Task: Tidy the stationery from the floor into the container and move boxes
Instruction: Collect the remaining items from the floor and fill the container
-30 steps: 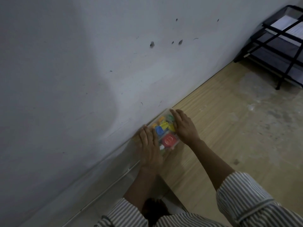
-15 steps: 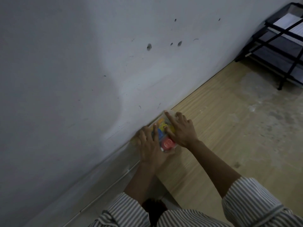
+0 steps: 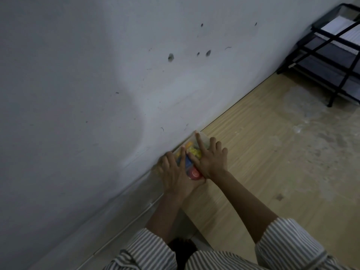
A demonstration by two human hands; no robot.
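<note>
pressing flat on a clear box pushed against the wall, seemingly closing its lid or seating it in place, so the tidying step looks nearly finished. next probably calls for a firm, even push, then a grip on both sides to lift or slide it. white plaster wall, scuffed and pitted; pale wood-grain floor, dusty on the right; black wire rack far right. striped sleeves near. left hand and right hand spread open, palms down on top, clasping nothing. rigid see-through plastic, small bright yellow, blue and red pieces inside.
</note>
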